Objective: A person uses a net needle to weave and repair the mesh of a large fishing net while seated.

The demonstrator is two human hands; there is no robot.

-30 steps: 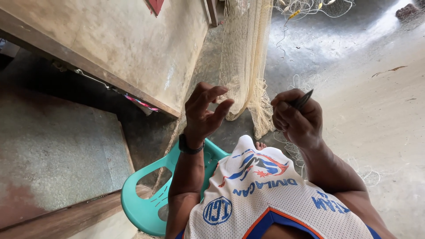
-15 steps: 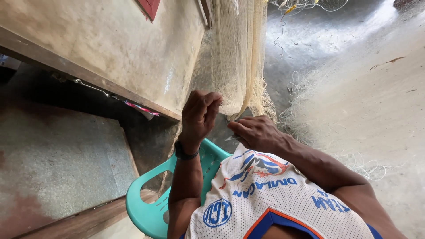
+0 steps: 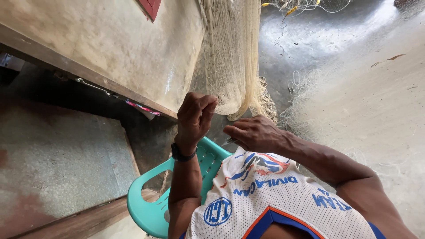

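Head view: a turquoise plastic chair (image 3: 150,208) sits below. The left hand (image 3: 195,117) pinches the hanging cream mesh fishing net (image 3: 234,57) to hold it taut, while the right hand (image 3: 252,132), fingers curled, grips a small dark tool beside it.

A stained, cream plaster wall (image 3: 119,48) rises above a dark wooden beam (image 3: 88,77). Rough grey concrete floor (image 3: 363,88) gleams with bright daylight at the top. A teal plastic chair (image 3: 152,208) stands near a weathered concrete slab (image 3: 57,159).

Cream fishing net (image 3: 234,57), hanging bunched.
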